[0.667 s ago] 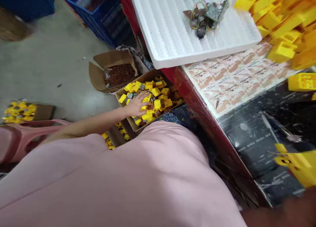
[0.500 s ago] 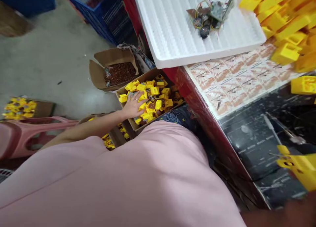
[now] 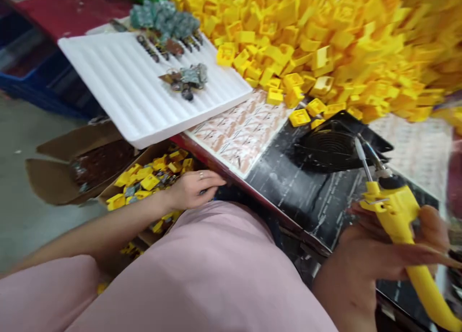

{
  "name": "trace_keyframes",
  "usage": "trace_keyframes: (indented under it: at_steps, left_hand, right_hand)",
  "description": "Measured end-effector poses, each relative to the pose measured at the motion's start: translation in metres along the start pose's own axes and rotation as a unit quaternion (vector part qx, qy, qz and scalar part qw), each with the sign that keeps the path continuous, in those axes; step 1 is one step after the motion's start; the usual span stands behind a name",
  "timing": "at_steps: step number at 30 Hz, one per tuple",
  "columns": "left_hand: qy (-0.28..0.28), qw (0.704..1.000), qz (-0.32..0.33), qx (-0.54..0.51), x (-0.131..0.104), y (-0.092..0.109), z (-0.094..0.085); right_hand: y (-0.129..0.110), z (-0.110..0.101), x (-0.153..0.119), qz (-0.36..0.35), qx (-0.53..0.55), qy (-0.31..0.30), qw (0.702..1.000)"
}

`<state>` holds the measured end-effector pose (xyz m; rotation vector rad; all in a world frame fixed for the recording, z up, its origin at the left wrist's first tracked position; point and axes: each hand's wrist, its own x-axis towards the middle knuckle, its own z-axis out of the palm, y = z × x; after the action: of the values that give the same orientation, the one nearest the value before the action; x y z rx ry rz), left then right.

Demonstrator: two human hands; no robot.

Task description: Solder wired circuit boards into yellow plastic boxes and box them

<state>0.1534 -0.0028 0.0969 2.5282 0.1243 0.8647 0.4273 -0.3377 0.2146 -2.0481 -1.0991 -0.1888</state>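
My right hand [image 3: 378,250] is closed around the handle of a yellow soldering gun [image 3: 395,211], whose metal tip and thin feed tube point up over the black tabletop [image 3: 288,187]. My left hand [image 3: 197,188] is by the table's front edge, beside a cardboard box of yellow plastic housings [image 3: 149,182]. Its fingers are loosely stretched, the thumb is apart from them, and I see nothing held. On a ridged white foam tray [image 3: 119,86] lies a small wired electronic assembly [image 3: 187,79], with a row of similar grey parts [image 3: 162,21] behind it.
A large heap of yellow housings [image 3: 325,48] covers the back of the table. A black tray-like holder with a coil [image 3: 332,144] stands before it. An open carton of brown parts [image 3: 103,166] sits on the floor at left, near a blue crate [image 3: 43,91].
My left hand has left the yellow housings in the box and moved toward the table edge. The view has swung right, bringing my right hand and the soldering gun fully into sight.
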Motion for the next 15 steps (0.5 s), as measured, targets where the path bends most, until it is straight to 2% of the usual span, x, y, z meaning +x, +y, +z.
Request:
trace_keyframes:
  at_steps: [2, 3, 4, 5, 7, 9, 10, 12, 15]
  left_hand:
    - [0.068, 0.992, 0.101, -0.045, 0.072, 0.001, 0.023]
    - [0.085, 0.989, 0.103, -0.061, 0.11, -0.003, 0.034]
    - [0.089, 0.989, 0.073, -0.09, 0.148, -0.01, 0.045]
    - [0.076, 0.99, 0.034, -0.116, 0.185, -0.02, 0.054]
    - [-0.013, 0.992, -0.036, -0.117, 0.253, -0.043, 0.073]
    - [-0.115, 0.99, -0.062, -0.054, 0.309, -0.063, 0.094]
    - [-0.167, 0.984, -0.049, -0.023, 0.332, -0.07, 0.104]
    - [-0.233, 0.972, 0.009, 0.027, 0.367, -0.075, 0.126]
    - [-0.298, 0.939, 0.146, 0.094, 0.395, -0.065, 0.157]
  right_hand:
    - [0.011, 0.019, 0.002, -0.02, -0.017, 0.082, 0.996]
    - [0.018, 0.03, 0.004, -0.037, -0.016, 0.143, 0.989]
    - [0.025, 0.041, 0.007, -0.053, -0.012, 0.212, 0.976]
    - [0.032, 0.05, 0.009, -0.059, -0.015, 0.245, 0.968]
    - [0.047, 0.063, 0.012, -0.067, -0.023, 0.308, 0.949]
    - [0.062, 0.067, 0.012, -0.07, -0.033, 0.369, 0.926]
    - [0.069, 0.067, 0.01, -0.07, -0.037, 0.396, 0.915]
    - [0.081, 0.065, 0.005, -0.064, -0.043, 0.431, 0.899]
    - [0.096, 0.065, -0.003, -0.046, -0.061, 0.449, 0.89]
